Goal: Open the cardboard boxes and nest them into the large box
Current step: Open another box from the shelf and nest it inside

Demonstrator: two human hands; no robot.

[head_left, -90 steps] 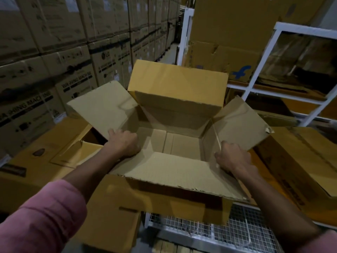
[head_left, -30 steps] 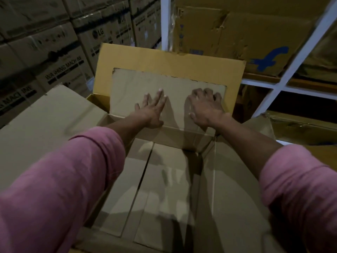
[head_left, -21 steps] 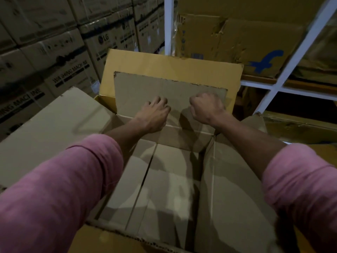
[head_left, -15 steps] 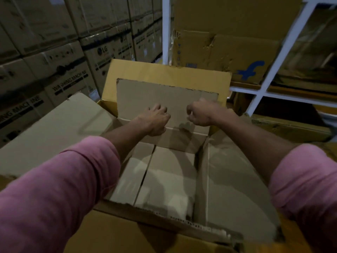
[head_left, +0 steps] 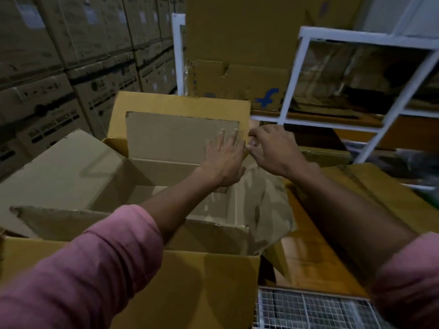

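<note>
Inner box (head_left: 152,186) sits nested in the big box (head_left: 202,281), its far flap (head_left: 171,136) upright ahead of both hands. Left hand (head_left: 223,157) presses flat on it, fingers spread; right hand (head_left: 270,148) pinches the flap's right edge, closest there.

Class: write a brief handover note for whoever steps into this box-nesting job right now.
Left hand: flat, fingers straight, pressing the inner box's far flap against the large box's far flap.
Right hand: fingers curled at that flap's right edge; whether it pinches is unclear.
Done: inner box opened and sitting inside the large box.
Left: settle the flaps, then open and nest further boxes.
</note>
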